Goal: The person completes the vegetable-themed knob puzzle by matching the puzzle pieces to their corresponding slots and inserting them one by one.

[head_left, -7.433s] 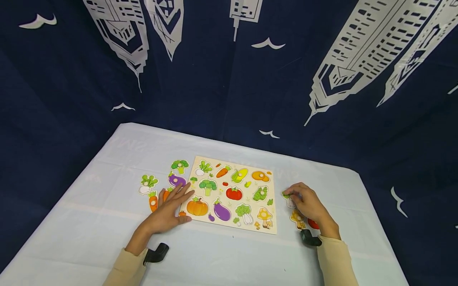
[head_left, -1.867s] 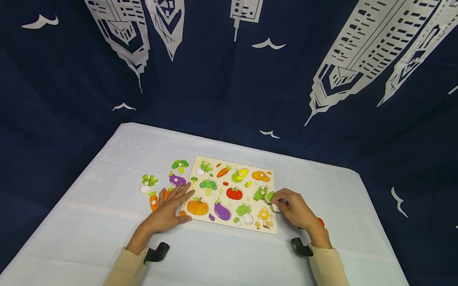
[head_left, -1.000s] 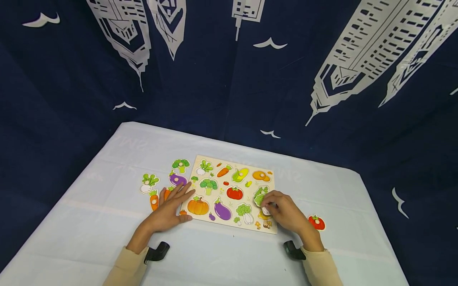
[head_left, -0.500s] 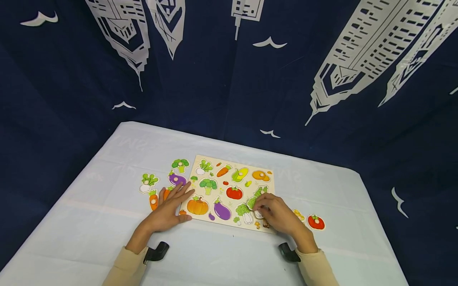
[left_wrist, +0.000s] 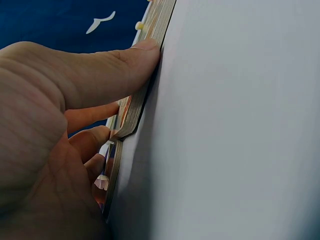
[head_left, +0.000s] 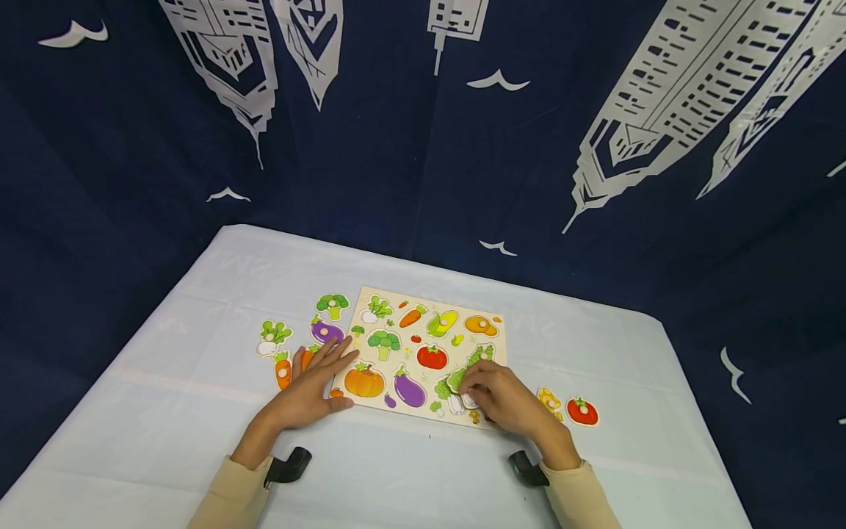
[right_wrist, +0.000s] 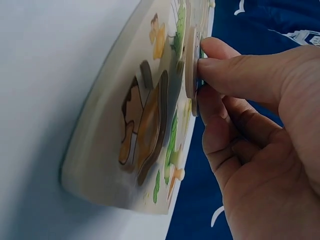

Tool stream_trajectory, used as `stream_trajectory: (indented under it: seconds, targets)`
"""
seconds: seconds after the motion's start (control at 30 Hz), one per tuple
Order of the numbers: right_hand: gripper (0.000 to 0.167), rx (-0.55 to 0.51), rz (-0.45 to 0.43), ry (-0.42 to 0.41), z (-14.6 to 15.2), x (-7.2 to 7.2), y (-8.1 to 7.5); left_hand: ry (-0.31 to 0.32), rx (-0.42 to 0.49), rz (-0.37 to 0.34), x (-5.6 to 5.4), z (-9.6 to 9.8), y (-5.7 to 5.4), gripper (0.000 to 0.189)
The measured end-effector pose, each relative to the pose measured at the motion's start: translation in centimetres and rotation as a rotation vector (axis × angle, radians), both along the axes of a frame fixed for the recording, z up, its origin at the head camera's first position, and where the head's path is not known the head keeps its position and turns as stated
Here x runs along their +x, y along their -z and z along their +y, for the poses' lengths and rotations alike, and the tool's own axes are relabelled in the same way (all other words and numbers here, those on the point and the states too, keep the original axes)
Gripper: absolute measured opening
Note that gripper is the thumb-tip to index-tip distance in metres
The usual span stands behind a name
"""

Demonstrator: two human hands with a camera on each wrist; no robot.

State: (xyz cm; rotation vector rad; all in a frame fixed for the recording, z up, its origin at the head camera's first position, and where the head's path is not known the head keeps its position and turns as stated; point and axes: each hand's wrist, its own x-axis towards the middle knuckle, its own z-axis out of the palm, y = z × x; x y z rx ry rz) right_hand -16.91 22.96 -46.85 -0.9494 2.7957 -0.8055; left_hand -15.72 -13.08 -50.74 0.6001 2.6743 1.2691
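Observation:
In the head view, a wooden vegetable puzzle board (head_left: 429,393) lies mid-table. My left hand (head_left: 300,397) rests at its left edge, fingers spread across the edge and onto nearby pieces. The left wrist view shows the thumb against the board's side (left_wrist: 131,117). My right hand (head_left: 505,400) pinches a bok choy piece (head_left: 456,379) between thumb and fingers. That piece overlaps the printed bok choy at the board's lower right, slightly offset up and to the right. In the right wrist view, the piece's wooden rim (right_wrist: 190,65) stands close over the board, beside a mushroom shape (right_wrist: 142,125).
Left of the board lie a broccoli piece (head_left: 333,307), an eggplant piece (head_left: 324,330), a radish piece (head_left: 272,339), a carrot piece (head_left: 283,371) and a partly hidden orange piece (head_left: 308,358). Right of it lie a mushroom piece (head_left: 550,404) and a tomato piece (head_left: 582,411).
My right hand has taken the bok choy piece from right of the board and carried it left onto the printed bok choy. The mushroom and tomato pieces are uncovered. My left hand stays put.

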Motion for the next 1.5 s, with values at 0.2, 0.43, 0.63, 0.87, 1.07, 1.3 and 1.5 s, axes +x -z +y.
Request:
stream_trajectory:
  seconds: [0.2, 0.43, 0.63, 0.87, 1.07, 1.3, 1.5]
  targets:
    - [0.018, -0.011, 0.053, -0.032, -0.3, 0.1, 0.4, 0.0, -0.005, -0.005, 0.0, 0.0, 0.1, 0.078]
    - [0.017, 0.001, 0.066, -0.056, -0.8, 0.2, 0.5, -0.001, -0.018, -0.008, 0.1, 0.0, -0.1, 0.078]
    - [0.016, 0.04, 0.066, -0.063, -1.2, 0.3, 0.3, -0.006, -0.019, -0.006, 0.1, 0.0, -0.1, 0.078]
    - [0.015, 0.073, 0.035, -0.06, -1.8, 0.2, 0.1, -0.002, -0.014, -0.005, 0.1, 0.0, 0.0, 0.078]
    - [0.014, 0.09, 0.035, -0.071, -2.2, 0.1, 0.2, -0.003, -0.015, 0.001, 0.0, 0.0, 0.0, 0.077]
    - [0.013, 0.098, 0.051, -0.067, -2.3, 0.1, 0.6, -0.005, -0.021, -0.003, 0.0, 0.0, -0.1, 0.077]
    - [0.015, 0.1, 0.046, -0.058, -2.3, 0.1, 0.7, -0.004, -0.025, 0.002, -0.1, 0.0, 0.0, 0.078]
